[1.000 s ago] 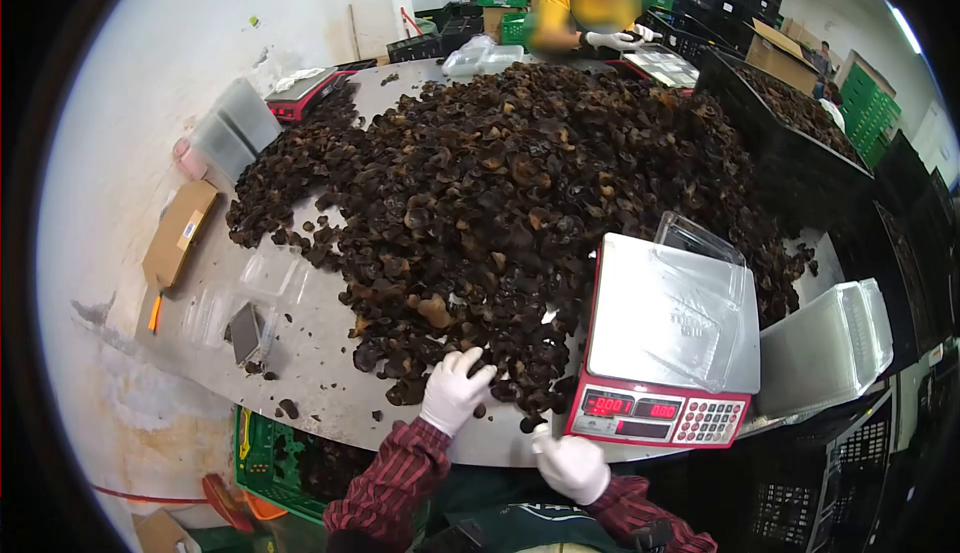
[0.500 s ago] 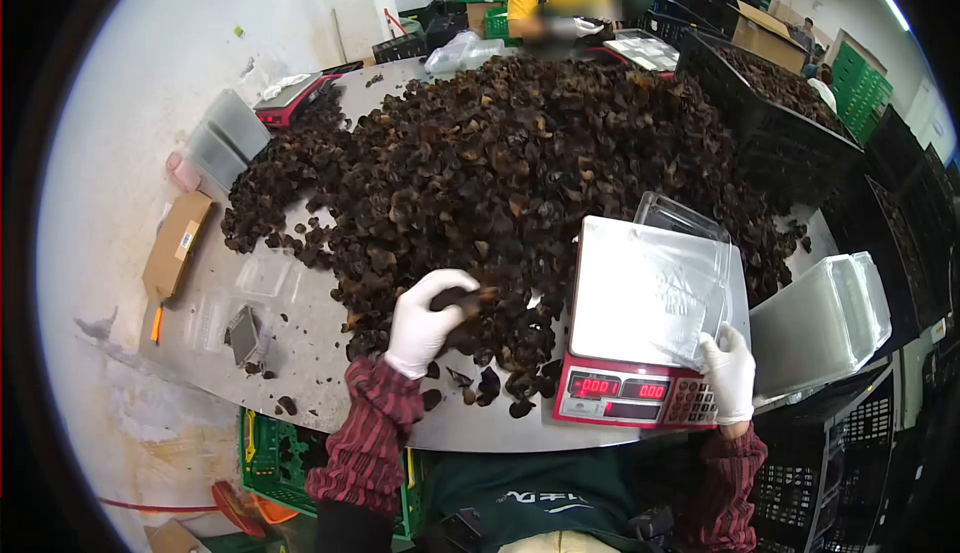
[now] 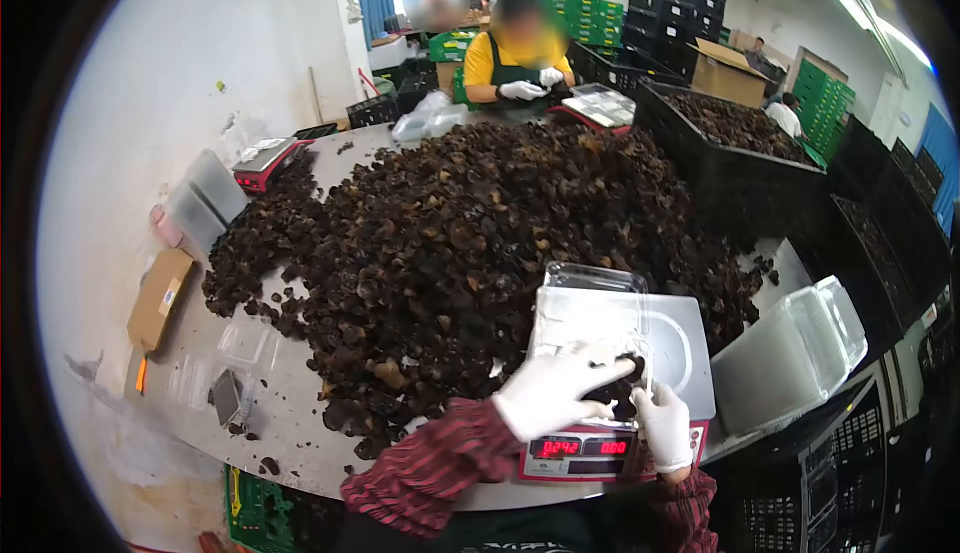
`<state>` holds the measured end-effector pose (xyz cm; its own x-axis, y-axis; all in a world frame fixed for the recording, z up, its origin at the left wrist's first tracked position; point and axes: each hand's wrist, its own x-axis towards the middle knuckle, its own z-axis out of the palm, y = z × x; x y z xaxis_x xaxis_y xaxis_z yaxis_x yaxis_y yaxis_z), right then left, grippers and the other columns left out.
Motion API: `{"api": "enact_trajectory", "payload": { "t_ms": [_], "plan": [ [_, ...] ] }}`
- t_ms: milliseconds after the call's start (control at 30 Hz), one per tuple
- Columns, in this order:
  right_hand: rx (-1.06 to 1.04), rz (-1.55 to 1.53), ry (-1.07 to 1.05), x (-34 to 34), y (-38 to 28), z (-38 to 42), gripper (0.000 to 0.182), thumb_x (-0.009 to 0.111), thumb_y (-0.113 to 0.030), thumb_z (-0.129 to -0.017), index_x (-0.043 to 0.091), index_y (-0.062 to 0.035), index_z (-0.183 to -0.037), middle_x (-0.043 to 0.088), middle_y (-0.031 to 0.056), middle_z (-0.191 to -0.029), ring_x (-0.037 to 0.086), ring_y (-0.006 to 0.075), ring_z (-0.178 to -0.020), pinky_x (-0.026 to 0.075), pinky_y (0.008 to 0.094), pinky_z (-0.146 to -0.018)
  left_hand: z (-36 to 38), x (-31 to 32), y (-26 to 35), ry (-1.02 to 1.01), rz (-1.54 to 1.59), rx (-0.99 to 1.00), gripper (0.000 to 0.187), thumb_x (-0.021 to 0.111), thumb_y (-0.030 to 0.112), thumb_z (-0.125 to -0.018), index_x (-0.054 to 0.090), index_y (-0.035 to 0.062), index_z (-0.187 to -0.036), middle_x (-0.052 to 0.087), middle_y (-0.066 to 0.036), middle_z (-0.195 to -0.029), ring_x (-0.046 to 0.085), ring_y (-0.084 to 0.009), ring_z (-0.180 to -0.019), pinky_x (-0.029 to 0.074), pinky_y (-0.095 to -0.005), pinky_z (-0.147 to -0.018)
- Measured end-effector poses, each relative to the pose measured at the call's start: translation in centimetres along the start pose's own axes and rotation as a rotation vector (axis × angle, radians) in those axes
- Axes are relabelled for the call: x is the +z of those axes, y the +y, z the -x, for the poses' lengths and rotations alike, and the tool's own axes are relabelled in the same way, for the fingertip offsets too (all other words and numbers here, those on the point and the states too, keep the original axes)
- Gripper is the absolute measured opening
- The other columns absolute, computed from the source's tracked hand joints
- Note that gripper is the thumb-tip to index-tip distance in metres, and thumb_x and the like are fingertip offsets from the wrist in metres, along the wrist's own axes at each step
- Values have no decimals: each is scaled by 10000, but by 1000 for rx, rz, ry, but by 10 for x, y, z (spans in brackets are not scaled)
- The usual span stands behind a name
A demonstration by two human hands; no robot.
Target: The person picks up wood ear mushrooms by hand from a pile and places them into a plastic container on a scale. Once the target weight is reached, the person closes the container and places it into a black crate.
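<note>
My left hand (image 3: 552,390), white-gloved, reaches across the scale with its thumb and fingers around dark wood ear mushrooms (image 3: 622,403). These pieces are at a clear plastic box (image 3: 597,275) on the scale's plate; part of the box is hidden by the hand. My right hand (image 3: 664,429), also gloved, pinches the near right edge of that box. Beneath both hands is the red scale (image 3: 688,358), its lit display showing 0.242 and 0.00. A large heap of wood ear mushrooms (image 3: 450,243) spreads just beyond the hands.
Stacked clear boxes (image 3: 785,358) stand right of the scale. A black crate (image 3: 735,168) of mushrooms is at the back right. Across the table sits a person in yellow (image 3: 480,61). At the left are a cardboard piece (image 3: 155,303) and another scale (image 3: 268,161).
My left hand has moved right, from the heap to the box on the scale, bringing mushrooms. The display has gone from -0.001 to 0.242. The camera view has tilted up.
</note>
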<state>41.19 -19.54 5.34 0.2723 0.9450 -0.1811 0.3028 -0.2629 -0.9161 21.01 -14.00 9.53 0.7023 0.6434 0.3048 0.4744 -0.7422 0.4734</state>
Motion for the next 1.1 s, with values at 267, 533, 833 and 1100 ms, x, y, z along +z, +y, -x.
{"api": "enact_trajectory", "payload": {
  "t_ms": [267, 533, 833, 1100],
  "plan": [
    [-152, 30, 127, -15, 19, 7, 304, 630, -188, -906, 610, 37, -1110, 596, 63, -667, 544, 88, -503, 426, 242, -492, 148, 4, -111, 24, -537, -532, 673, 710, 507, -712, 540, 278, -1321, 426, -175, -1398, 409, -415, -1247, 286, -559, -1044],
    [-323, 312, 281, -5, 18, 3, 307, 663, -200, -866, 608, 15, -1077, 609, 177, -711, 617, 267, -618, 472, 359, -582, 191, 34, -141, 214, -469, -337, 341, 722, 192, -682, 650, 161, -1013, 567, -35, -785, 574, -212, -775, 405, -380, -689],
    [-210, 276, 144, -2, -4, 6, 382, 674, -259, -875, 590, 14, -1129, 636, 176, -756, 637, 256, -638, 488, 353, -599, 141, -4, -151, 619, 156, -584, 163, 716, 31, -737, 654, -6, -883, 667, -89, -818, 636, -152, -742, 498, -263, -706],
    [-911, 744, 171, -5, -19, -20, 347, 685, -156, -796, 604, -94, -1128, 608, 101, -730, 607, 287, -641, 492, 366, -588, -2, -30, -35, 398, 264, -90, 198, 690, 1, -718, 659, 4, -914, 613, -92, -784, 607, -195, -701, 474, -280, -654]
  ]
}}
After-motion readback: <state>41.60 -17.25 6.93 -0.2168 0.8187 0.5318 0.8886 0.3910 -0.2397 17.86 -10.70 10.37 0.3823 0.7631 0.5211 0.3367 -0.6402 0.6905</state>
